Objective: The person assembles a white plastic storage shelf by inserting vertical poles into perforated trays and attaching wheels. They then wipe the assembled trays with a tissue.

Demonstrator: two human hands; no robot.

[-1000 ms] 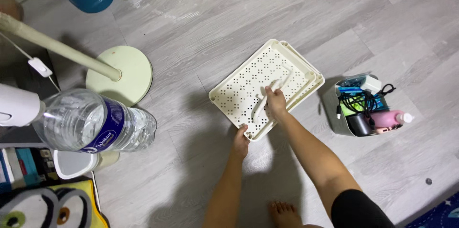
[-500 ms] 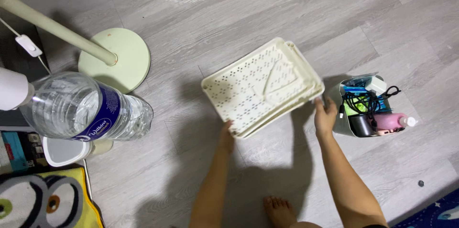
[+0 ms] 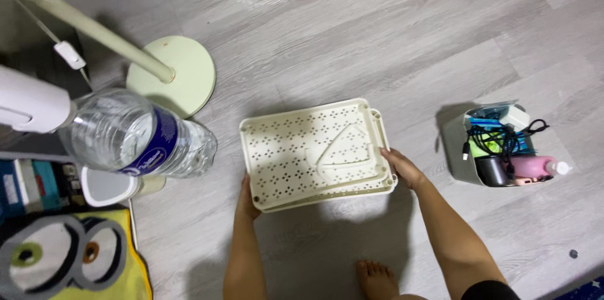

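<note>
Cream perforated plastic trays (image 3: 314, 152), stacked and nested, held just above the grey wood-grain floor (image 3: 377, 36), long axis running left to right between both hands. Left hand (image 3: 246, 198) gripping the near-left corner, right hand (image 3: 402, 166) clasping the right short edge. Forearms reaching forward, roughly parallel, equally near. Grey bin of cables and bottles (image 3: 456, 146) further right.

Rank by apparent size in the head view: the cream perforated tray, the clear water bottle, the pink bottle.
1. Cream perforated plastic tray.
2. Clear plastic water bottle, though it sits nearer the camera, which inflates it.
3. Pink bottle, partly hidden.
</note>
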